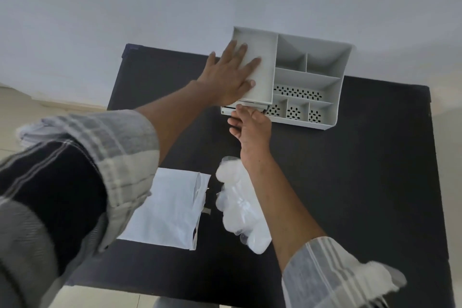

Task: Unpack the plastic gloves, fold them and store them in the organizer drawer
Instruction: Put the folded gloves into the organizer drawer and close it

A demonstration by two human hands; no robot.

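A grey plastic organizer [325, 57] with several compartments stands at the far side of the black table [362, 182]. My left hand [227, 77] lies flat with straight fingers across its large left compartment and presses down on it. Just below, my right hand [252, 130] reaches the front of the drawer [226, 110] at the organizer's base; its thumb and fingers curl on the drawer's front edge. The drawer shows as only a thin white strip. A crumpled heap of clear plastic gloves [240, 205] lies on the table beside my right forearm.
A flat white packaging bag [170, 207] with a torn right edge lies on the table near me, left of the gloves. The organizer's front compartments have perforated bottoms. A pale wall rises behind the table, and light floor shows at the left.
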